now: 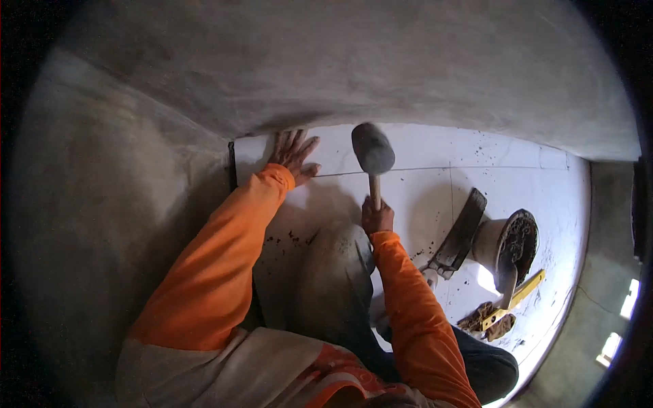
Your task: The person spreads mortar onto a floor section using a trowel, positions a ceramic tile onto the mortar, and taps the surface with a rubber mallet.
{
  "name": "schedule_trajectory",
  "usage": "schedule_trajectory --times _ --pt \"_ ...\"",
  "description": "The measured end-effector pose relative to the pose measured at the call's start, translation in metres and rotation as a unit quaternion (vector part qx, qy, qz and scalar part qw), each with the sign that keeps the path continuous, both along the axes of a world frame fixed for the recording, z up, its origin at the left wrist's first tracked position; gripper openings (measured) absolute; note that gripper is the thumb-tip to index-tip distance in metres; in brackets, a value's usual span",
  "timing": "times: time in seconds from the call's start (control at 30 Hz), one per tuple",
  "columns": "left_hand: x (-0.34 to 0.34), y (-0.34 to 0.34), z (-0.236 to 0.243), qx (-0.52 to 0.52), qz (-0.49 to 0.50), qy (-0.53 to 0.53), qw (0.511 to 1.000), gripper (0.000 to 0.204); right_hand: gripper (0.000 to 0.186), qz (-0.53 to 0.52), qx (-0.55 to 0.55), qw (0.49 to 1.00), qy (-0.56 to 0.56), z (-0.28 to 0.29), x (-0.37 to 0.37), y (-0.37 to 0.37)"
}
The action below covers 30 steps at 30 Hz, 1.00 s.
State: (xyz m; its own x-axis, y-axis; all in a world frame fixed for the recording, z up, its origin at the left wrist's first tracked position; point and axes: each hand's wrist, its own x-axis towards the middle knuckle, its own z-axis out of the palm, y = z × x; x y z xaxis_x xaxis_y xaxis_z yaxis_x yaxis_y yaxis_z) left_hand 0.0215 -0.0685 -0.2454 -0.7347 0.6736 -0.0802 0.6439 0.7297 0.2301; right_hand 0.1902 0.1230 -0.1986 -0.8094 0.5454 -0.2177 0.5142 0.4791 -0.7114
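Note:
My right hand [377,216] is closed round the wooden handle of a rubber mallet [373,149]. The mallet's dark grey head points away from me, over the white floor tiles [425,146]; whether it touches them I cannot tell. My left hand [294,155] lies flat with its fingers spread on the tile at the far left, close to where the floor meets the wall. A thin joint line runs across the tiles between the far row and the nearer ones. My bent knee [340,255] rests between my two arms.
To the right stands a bucket [488,243] of dark mortar with a tool handle sticking out. Beside it lie a dark, mortar-stained flat tool [466,231], a yellow spirit level [520,297] and a dirty brown rag [502,328]. Grey plastered walls [136,177] enclose the floor. Dark crumbs [286,241] dot the tiles.

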Motion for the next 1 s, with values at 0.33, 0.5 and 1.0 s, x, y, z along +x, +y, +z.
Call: schedule_trajectory --times 0.33,0.5,1.0 --pt "-0.005 0.002 0.004 -0.001 -0.025 0.011 1.000 0.070 0.033 0.047 0.128 0.989 -0.061 -0.013 0.013 0.011" --pt "-0.003 -0.010 -0.017 0.049 -0.011 0.040 0.998 0.069 0.034 -0.034 0.017 0.991 0.126 -0.005 -0.001 -0.002" --pt "0.008 -0.008 -0.015 0.057 -0.009 0.003 0.998 0.070 0.030 -0.071 0.054 0.993 0.081 -0.011 0.002 0.007"
